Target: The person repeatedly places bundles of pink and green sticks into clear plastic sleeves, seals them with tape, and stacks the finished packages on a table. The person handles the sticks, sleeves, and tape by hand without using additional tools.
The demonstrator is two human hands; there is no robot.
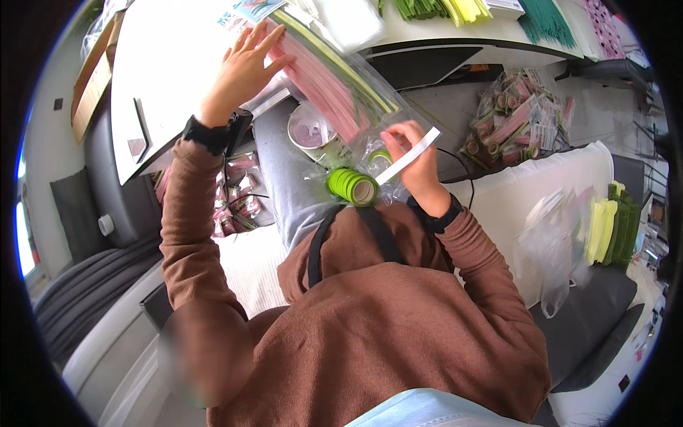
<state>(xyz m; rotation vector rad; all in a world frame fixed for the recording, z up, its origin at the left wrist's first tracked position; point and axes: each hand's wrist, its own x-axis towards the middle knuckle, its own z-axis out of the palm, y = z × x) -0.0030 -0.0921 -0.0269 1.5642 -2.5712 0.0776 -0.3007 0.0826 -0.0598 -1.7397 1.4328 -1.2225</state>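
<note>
A clear plastic bag (368, 80) slants from the white table toward my lap, filled with pink pipe-cleaner-like stems (315, 80) and green and yellow ones. My left hand (245, 64) rests on its upper end, fingers spread and thumb across the pink stems. At the lower end, my right hand (419, 160) is curled, with a narrow white strip (410, 155) across its fingers. Just below that hand, several rolls of green tape (349, 186) lie in clear wrapping on my lap. Another green roll (380, 158) shows partly behind the right hand.
A round tub (312, 131) stands between my legs. On the white table (171, 58) lie bundles of green stems (421, 8) and yellow stems (467, 10). Filled packets (512, 117) are heaped on the floor at right. A plastic bag (555, 235) lies on the sofa.
</note>
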